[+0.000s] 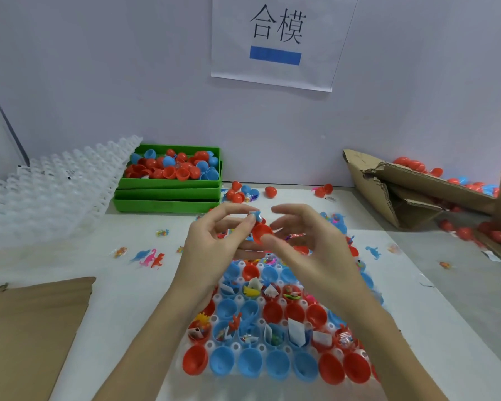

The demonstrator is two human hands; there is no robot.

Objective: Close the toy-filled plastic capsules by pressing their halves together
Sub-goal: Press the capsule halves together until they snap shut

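Observation:
Both hands are raised above the middle of the table. My left hand [214,241] pinches a small blue toy [256,215] between thumb and forefinger at the rim of a red capsule half [260,233]. My right hand [304,241] holds that red half from the right, thumb on its front and fingers loosely curved above. Below the hands lies a white holder tray [237,346] with rows of red and blue capsule halves [275,364]. Several halves in the tray hold toys or folded papers.
A green bin [168,195] of red and blue halves stands at the back left beside stacked white trays [49,186]. A torn cardboard box [417,192] with closed capsules is at the right. Loose dinosaur toys [151,258] lie on the table. Cardboard [26,337] covers the front left.

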